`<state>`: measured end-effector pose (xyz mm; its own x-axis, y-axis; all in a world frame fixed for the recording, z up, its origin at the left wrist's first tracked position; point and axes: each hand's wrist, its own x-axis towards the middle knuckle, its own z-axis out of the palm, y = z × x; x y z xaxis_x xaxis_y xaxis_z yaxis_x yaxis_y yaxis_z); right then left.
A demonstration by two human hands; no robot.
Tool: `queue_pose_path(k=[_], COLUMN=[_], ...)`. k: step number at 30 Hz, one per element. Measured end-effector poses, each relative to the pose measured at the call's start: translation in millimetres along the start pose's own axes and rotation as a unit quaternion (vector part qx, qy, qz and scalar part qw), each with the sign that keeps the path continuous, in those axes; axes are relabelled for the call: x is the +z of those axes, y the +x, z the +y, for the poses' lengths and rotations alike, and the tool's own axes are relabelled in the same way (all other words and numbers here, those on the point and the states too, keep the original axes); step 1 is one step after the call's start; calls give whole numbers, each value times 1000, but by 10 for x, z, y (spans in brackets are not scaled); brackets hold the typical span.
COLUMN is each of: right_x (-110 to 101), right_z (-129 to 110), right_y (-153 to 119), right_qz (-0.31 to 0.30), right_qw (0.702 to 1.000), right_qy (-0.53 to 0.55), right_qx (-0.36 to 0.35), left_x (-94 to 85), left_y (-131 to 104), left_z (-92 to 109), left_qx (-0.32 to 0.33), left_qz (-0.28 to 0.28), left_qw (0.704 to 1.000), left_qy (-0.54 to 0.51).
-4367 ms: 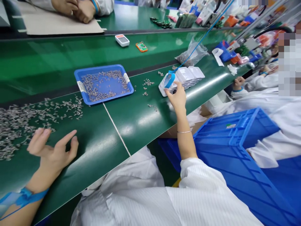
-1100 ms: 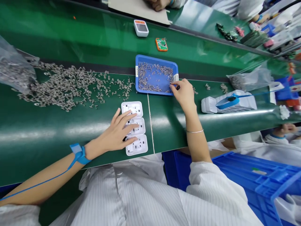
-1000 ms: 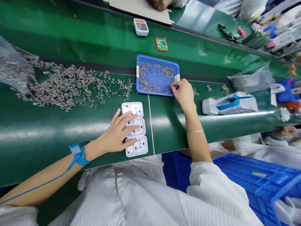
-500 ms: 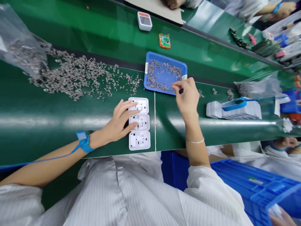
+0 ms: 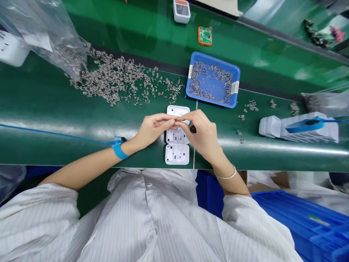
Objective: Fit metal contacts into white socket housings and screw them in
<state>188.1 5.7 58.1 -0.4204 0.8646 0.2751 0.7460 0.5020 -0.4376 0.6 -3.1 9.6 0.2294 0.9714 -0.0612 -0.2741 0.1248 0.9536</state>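
Note:
Three white plastic housings (image 5: 177, 154) stand in a column on the green table. Over the upper two, the fingertips of my left hand (image 5: 156, 129) and my right hand (image 5: 200, 133) meet, both pinching a small metal part (image 5: 176, 120) whose shape is mostly hidden. A black object (image 5: 193, 129) is tucked in my right palm. Behind my right hand sits a blue tray (image 5: 236, 87) of small metal parts. A wide pile of the same metal parts (image 5: 109, 80) spreads to the left of the tray.
A clear bag of parts (image 5: 68, 54) lies at the back left. White stacked housings (image 5: 272, 126) with a blue strap (image 5: 304, 126) are at the right. An orange-framed circuit board (image 5: 205, 36) and a white device (image 5: 181, 11) sit behind the tray.
My right hand has left the blue tray and come to the housings. My left hand has lifted off the housings, and its fingers now meet those of my right hand. The view has shifted.

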Motion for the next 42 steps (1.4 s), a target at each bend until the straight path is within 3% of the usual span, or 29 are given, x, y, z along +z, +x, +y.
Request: queue_pose_path(k=[3,8,11,13,16,18,21,24,30,37,39,42], right_x=[14,25,48,70,117,162,238,292,305,211,112,-115], right_z=[-33,-18,65,139,230,251,229,195,164,72,145,446], right_y=[2,87,226,344,502,569,610,614,594,454,399,335], right_qz=[22,11,-13,-29,-69,-99,-132,-153,-161,-194,-164,-49], right_qw=[998,994,994,991,987,985,983,979,975,968,979,987], right_qy=[54,110,108,107,94,67,25,-10,-57,-155,-111,-87], right_qx=[4,-16,26,70,111,123,128,137,142,39,50,124], left_x=[2,-15,-59,-116,-216,-260,-269,-248,-232,-237,-244,-252], left_y=[23,57,75,93,130,151,163,160,147,144,140,127], left_z=[-15,-76,-89,-84,-73,-76,-95,-116,-113,-104,-98,-79], left_qx=[-8,-9,7,55,132,141,117,117,124,123,120,120], left_qz=[18,38,54,85,122,114,72,52,51,47,50,51], left_qw=[999,998,998,989,928,877,829,807,797,795,794,794], left_qy=[-39,-40,18,112,325,444,541,577,589,592,593,594])
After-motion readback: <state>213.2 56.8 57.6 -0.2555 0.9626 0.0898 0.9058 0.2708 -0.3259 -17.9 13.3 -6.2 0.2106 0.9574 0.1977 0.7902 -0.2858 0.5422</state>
